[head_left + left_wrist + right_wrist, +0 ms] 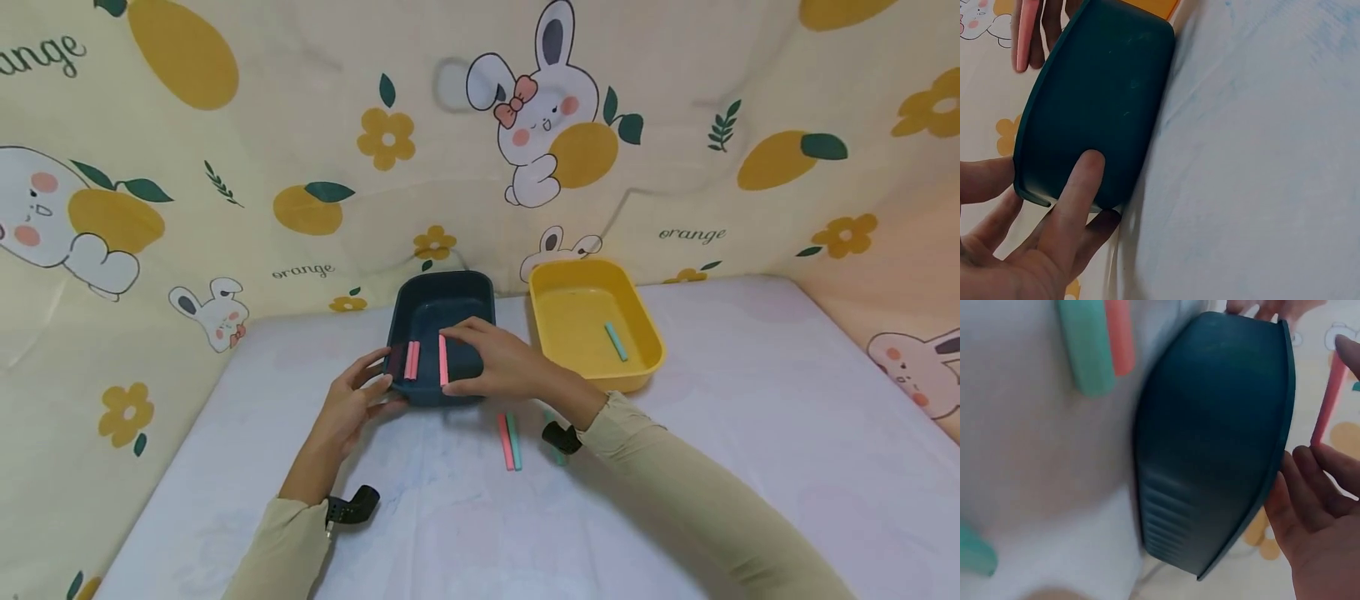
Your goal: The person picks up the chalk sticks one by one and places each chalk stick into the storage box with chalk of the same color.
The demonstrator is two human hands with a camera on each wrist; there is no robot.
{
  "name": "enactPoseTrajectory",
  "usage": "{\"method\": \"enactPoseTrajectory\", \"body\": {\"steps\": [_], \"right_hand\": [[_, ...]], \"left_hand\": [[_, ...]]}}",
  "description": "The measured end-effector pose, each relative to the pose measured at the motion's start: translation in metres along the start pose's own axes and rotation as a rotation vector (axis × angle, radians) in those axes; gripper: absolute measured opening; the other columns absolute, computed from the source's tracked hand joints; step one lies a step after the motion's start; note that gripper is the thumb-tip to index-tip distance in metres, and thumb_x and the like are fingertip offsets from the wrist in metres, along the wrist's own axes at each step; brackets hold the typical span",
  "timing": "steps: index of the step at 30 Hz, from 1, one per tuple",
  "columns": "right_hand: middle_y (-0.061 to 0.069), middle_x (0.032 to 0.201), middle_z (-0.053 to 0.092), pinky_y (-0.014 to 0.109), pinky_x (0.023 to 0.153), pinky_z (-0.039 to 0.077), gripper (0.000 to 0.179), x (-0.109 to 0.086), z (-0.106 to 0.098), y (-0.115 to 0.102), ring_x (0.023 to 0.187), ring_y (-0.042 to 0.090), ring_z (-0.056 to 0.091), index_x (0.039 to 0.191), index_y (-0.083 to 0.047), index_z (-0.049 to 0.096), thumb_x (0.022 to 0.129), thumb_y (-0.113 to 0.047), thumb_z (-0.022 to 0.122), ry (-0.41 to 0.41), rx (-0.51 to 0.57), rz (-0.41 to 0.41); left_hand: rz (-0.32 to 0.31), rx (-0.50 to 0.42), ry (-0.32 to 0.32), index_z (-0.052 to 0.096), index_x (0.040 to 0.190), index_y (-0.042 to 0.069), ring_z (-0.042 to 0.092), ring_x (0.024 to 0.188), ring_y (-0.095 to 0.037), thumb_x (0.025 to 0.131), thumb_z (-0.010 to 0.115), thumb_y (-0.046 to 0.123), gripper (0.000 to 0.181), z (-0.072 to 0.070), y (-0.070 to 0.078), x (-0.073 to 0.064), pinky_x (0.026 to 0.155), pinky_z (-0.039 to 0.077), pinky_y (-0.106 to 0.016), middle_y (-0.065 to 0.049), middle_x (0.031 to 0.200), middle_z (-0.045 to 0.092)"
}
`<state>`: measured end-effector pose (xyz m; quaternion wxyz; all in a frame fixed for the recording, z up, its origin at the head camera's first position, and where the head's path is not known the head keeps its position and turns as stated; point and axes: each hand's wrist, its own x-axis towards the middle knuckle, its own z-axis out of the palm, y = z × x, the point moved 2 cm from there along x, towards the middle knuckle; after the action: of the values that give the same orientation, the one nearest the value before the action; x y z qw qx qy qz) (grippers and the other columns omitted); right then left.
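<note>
Pinched at its two ends between thumb and fingers of my right hand [506,362] is a pink chalk stick [443,360], held above the dark blue tub [444,286]. My left hand [348,408] grips the tub's near left corner; in the left wrist view its thumb [1088,172] presses the outer wall and other fingers reach the rim. Inside the tub, pink chalk sticks [412,360] lie side by side against the left. The right wrist view shows the held stick beyond the tub's rim, with the fingertips at its lower end.
A yellow tub [573,333] with a green chalk stick [616,342] in it stands to the right. On the white cloth in front lie a pink stick [506,442] and a green stick [514,442]. Another green stick [558,457] is partly hidden by the right wrist.
</note>
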<state>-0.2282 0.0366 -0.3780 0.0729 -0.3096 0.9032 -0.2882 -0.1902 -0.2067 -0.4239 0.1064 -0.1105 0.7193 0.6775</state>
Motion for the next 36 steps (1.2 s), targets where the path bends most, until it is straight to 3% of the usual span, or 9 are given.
{"method": "enactPoseTrajectory", "body": {"steps": [12,18,24,36], "right_hand": [[0.001,0.149,0.045,0.044,0.112,0.045,0.081,0.038,0.009,0.005,0.132,0.021,0.048,0.150,-0.024,0.043,0.083,-0.056,0.074,-0.051,-0.031,0.037],[0.005,0.149,0.045,0.044,0.113,0.045,0.081,0.055,0.014,0.006,0.131,0.023,0.050,0.151,-0.019,0.043,0.084,-0.054,0.074,-0.107,-0.105,0.023],[0.007,0.146,0.048,0.040,0.112,0.046,0.082,0.063,0.019,0.004,0.127,0.021,0.053,0.149,-0.015,0.045,0.084,-0.056,0.073,-0.141,-0.187,0.016],[0.005,0.148,0.048,0.042,0.109,0.048,0.080,0.081,0.034,0.003,0.132,0.022,0.051,0.147,-0.017,0.049,0.084,-0.061,0.070,-0.225,-0.421,0.024]], "left_hand": [[0.029,-0.012,-0.029,0.038,0.153,0.027,0.056,0.119,-0.028,0.104,0.051,0.012,0.053,0.001,-0.001,0.000,0.100,0.055,-0.041,-0.010,0.160,0.032],[0.029,-0.015,-0.023,0.037,0.153,0.025,0.058,0.115,-0.026,0.103,0.051,0.011,0.054,-0.001,-0.002,-0.002,0.098,0.056,-0.040,-0.010,0.159,0.032],[0.072,-0.019,-0.047,0.036,0.154,0.020,0.059,0.110,-0.020,0.103,0.051,0.010,0.054,-0.003,0.000,-0.004,0.093,0.059,-0.037,-0.014,0.159,0.031],[0.071,-0.029,-0.057,0.035,0.154,0.019,0.058,0.109,-0.019,0.104,0.050,0.010,0.054,-0.005,0.000,-0.005,0.096,0.057,-0.039,-0.015,0.158,0.032]]}}
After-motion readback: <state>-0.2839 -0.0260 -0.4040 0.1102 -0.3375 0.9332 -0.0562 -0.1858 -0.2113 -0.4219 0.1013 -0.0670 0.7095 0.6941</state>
